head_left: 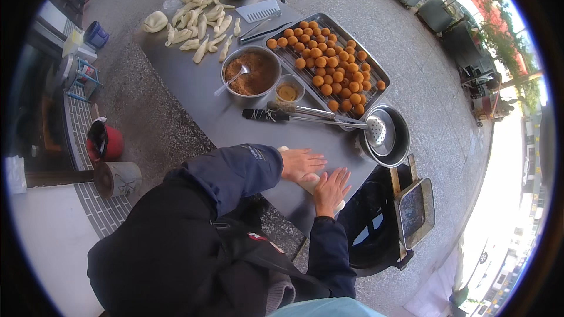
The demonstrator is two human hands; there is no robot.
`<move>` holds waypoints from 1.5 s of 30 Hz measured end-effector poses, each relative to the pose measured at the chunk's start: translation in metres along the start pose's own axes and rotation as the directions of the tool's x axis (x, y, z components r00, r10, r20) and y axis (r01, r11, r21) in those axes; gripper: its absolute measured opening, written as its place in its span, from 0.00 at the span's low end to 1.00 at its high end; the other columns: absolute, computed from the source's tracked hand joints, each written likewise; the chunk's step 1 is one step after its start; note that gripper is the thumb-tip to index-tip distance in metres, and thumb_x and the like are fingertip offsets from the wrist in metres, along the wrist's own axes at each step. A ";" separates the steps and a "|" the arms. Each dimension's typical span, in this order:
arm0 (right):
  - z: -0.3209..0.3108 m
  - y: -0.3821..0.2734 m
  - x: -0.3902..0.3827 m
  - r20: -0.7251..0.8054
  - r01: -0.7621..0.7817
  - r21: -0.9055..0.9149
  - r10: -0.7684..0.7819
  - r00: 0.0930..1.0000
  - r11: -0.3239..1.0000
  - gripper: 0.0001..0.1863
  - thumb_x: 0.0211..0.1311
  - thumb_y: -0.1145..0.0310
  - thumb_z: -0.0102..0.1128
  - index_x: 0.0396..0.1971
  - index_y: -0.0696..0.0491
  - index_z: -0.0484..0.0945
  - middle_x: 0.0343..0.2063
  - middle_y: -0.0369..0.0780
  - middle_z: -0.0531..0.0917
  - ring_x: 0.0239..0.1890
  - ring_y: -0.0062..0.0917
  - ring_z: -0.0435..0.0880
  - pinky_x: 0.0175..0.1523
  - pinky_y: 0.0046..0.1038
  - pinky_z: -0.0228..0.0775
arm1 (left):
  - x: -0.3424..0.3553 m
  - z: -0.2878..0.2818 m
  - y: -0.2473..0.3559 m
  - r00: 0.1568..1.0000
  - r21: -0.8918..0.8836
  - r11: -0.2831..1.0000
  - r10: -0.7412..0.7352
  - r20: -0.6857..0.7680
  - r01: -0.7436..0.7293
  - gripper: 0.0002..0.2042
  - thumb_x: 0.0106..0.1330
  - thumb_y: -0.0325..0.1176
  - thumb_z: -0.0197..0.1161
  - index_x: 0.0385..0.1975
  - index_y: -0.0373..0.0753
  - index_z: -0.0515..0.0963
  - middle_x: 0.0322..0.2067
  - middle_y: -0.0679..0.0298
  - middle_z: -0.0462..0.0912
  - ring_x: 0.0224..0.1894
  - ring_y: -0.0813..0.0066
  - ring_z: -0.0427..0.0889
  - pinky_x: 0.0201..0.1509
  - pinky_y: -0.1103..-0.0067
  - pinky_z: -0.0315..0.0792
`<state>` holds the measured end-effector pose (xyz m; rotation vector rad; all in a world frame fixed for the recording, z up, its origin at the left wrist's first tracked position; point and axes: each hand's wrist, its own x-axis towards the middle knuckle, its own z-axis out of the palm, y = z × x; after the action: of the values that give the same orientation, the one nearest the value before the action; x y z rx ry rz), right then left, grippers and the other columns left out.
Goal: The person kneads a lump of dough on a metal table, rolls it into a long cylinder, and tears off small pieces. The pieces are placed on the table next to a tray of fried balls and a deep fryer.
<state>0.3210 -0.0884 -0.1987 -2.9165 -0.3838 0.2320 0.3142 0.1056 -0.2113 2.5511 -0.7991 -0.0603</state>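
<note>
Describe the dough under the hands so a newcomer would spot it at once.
Start at the grey metal table, then go to its near end, where the left hand and right hand lie flat. Beneath them is one long, pale dough roll. Unlike the twisted dough pieces heaped at the far end, it lies by itself.

At the left end of the grey metal table [211, 114] lay a heap of pale twisted dough strips [202, 26]. Right of it stood a round steel bowl [272, 63] — brown crumbs [249, 85] and a metal spoon [234, 79] in it — then a small clear plastic cup [298, 84]. A rectangular metal tray [378, 67] of round orange-brown balls [329, 63] lay along the far edge. A long pale dough roll [308, 186] lay near the right end; by the far right corner, a perforated steel skimmer [375, 131] rested in a round steel pot [404, 141].
</note>
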 end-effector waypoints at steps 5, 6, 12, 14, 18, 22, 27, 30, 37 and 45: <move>0.022 -0.004 -0.158 0.003 0.269 -0.052 -0.269 0.963 0.962 0.39 0.69 0.47 0.46 0.73 0.53 0.55 0.75 0.39 0.54 0.78 0.38 0.46 0.76 0.52 0.26 | -0.110 0.009 0.090 0.998 0.108 0.994 -0.005 0.059 -0.002 0.35 0.64 0.51 0.61 0.68 0.38 0.64 0.70 0.51 0.62 0.71 0.51 0.62 0.70 0.51 0.56; 0.028 -0.001 -0.159 0.020 0.243 -0.067 -0.242 0.970 0.968 0.39 0.69 0.46 0.45 0.74 0.53 0.54 0.75 0.39 0.54 0.78 0.38 0.45 0.76 0.52 0.26 | -0.109 0.014 0.096 0.997 0.152 0.987 -0.048 -0.058 0.056 0.36 0.64 0.52 0.61 0.68 0.37 0.64 0.69 0.50 0.63 0.71 0.50 0.63 0.70 0.51 0.57; 0.017 0.023 -0.041 0.049 0.214 0.057 -0.217 0.975 0.975 0.37 0.73 0.45 0.37 0.72 0.56 0.58 0.75 0.41 0.55 0.78 0.39 0.47 0.75 0.54 0.35 | -0.009 0.037 0.043 0.978 0.117 0.971 -0.205 -0.041 0.208 0.35 0.66 0.56 0.53 0.67 0.38 0.66 0.68 0.51 0.65 0.72 0.55 0.62 0.70 0.50 0.56; 0.002 0.029 0.011 0.055 0.165 0.192 -0.179 0.982 0.967 0.35 0.75 0.47 0.35 0.71 0.56 0.58 0.75 0.43 0.54 0.78 0.41 0.45 0.75 0.54 0.39 | 0.030 0.038 0.016 0.969 0.130 0.961 -0.237 -0.074 0.245 0.32 0.69 0.53 0.49 0.68 0.40 0.66 0.69 0.54 0.66 0.72 0.58 0.62 0.72 0.51 0.54; -0.010 0.017 0.022 -0.129 0.113 0.032 -0.108 0.986 0.993 0.35 0.76 0.48 0.34 0.70 0.60 0.59 0.75 0.46 0.52 0.78 0.41 0.43 0.75 0.54 0.38 | 0.038 0.026 0.011 0.973 0.192 0.966 -0.140 -0.186 0.175 0.29 0.72 0.51 0.46 0.68 0.43 0.65 0.71 0.60 0.63 0.73 0.63 0.62 0.74 0.52 0.50; -0.001 0.005 -0.091 0.067 0.213 0.063 -0.217 0.974 0.975 0.41 0.72 0.41 0.36 0.73 0.59 0.54 0.75 0.46 0.54 0.78 0.38 0.47 0.76 0.53 0.32 | -0.046 0.019 0.075 0.991 0.199 0.971 -0.123 -0.061 0.132 0.35 0.66 0.56 0.55 0.68 0.41 0.65 0.73 0.55 0.56 0.72 0.56 0.61 0.69 0.51 0.57; 0.023 -0.006 -0.130 0.015 0.192 -0.070 -0.191 0.981 0.979 0.45 0.68 0.38 0.42 0.74 0.56 0.51 0.76 0.41 0.52 0.79 0.37 0.42 0.76 0.52 0.20 | -0.070 0.032 0.108 0.980 0.390 0.901 -0.158 -0.117 0.192 0.34 0.63 0.53 0.51 0.67 0.39 0.66 0.70 0.49 0.61 0.71 0.52 0.61 0.68 0.45 0.54; 0.014 0.010 -0.052 -0.036 0.228 0.089 -0.225 0.974 0.970 0.41 0.69 0.39 0.39 0.72 0.55 0.57 0.74 0.43 0.58 0.77 0.35 0.50 0.76 0.48 0.33 | -0.010 0.035 0.067 0.967 0.315 0.915 -0.220 -0.129 0.250 0.33 0.63 0.51 0.50 0.66 0.38 0.68 0.66 0.51 0.69 0.65 0.54 0.71 0.69 0.49 0.57; -0.010 0.020 0.013 0.013 0.127 0.129 -0.130 0.991 0.983 0.41 0.70 0.43 0.43 0.71 0.60 0.56 0.73 0.48 0.57 0.77 0.41 0.50 0.75 0.48 0.44 | 0.043 0.024 0.035 0.976 0.213 0.953 -0.200 -0.088 0.215 0.32 0.66 0.48 0.50 0.71 0.44 0.61 0.71 0.55 0.62 0.73 0.56 0.60 0.72 0.49 0.54; -0.032 0.018 -0.131 0.136 0.318 0.322 -0.376 0.917 0.892 0.42 0.64 0.44 0.57 0.68 0.59 0.62 0.70 0.49 0.63 0.74 0.42 0.58 0.71 0.47 0.53 | -0.095 0.008 0.124 1.000 0.134 0.991 -0.015 -0.002 0.016 0.35 0.60 0.41 0.60 0.68 0.35 0.63 0.70 0.55 0.63 0.73 0.62 0.60 0.73 0.55 0.52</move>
<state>0.2066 -0.1463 -0.1547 -2.4834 -0.8196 0.4758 0.1682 0.0648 -0.1724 2.6837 -0.8081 -0.0107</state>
